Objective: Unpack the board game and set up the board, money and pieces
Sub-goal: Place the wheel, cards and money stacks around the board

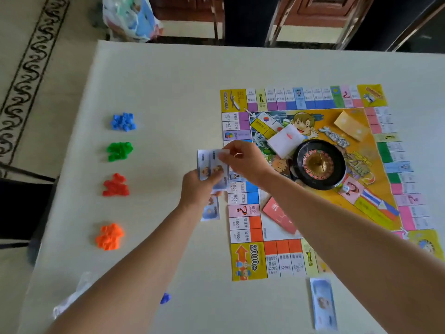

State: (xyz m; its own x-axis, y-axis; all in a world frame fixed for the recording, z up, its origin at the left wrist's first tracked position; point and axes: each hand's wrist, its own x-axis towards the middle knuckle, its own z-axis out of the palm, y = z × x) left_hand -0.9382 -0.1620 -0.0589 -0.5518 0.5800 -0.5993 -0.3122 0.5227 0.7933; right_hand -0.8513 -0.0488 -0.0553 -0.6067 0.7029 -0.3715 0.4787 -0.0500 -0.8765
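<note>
The paper game board (310, 261) lies flat on the right half of the table. A black roulette wheel (319, 165) sits on it, with a white card stack (286, 141), a yellow card stack (351, 125) and a red card stack (280, 215) around it. My left hand (196, 190) grips a wad of pale blue banknotes (212, 168) just left of the board. My right hand (245, 161) pinches the top edge of the uppermost note. Another banknote pile (210, 209) lies on the table under my left hand, and one more banknote pile (322, 303) lies below the board.
Piles of plastic pieces line the table's left side: blue (123, 121), green (119, 150), red (115, 185) and orange (109, 236). A clear plastic bag (72, 297) and a lone blue piece (165, 297) lie near the front. Chairs and a bag stand beyond the far edge.
</note>
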